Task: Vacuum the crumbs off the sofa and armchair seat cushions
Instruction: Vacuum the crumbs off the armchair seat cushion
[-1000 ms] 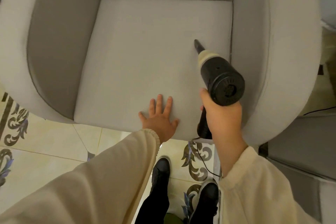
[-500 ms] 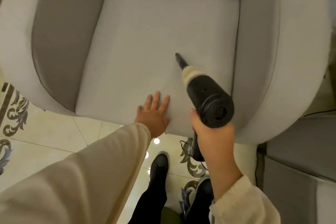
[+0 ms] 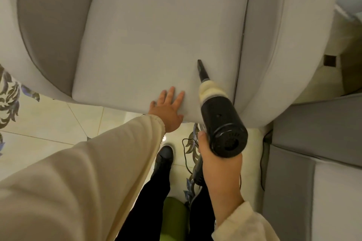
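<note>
Glossy cream floor tiles (image 3: 58,123) with dark scroll motifs (image 3: 9,101); grey furniture (image 3: 317,123) alongside.

No legible text, label, brand, number or sign anywhere on the visible surfaces.

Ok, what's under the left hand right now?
The left hand lies flat, fingers straight, on the front edge of the armchair seat cushion. Only grey fabric shows around it; any crumbs beneath the palm are covered. The handheld vacuum works beside it.
</note>
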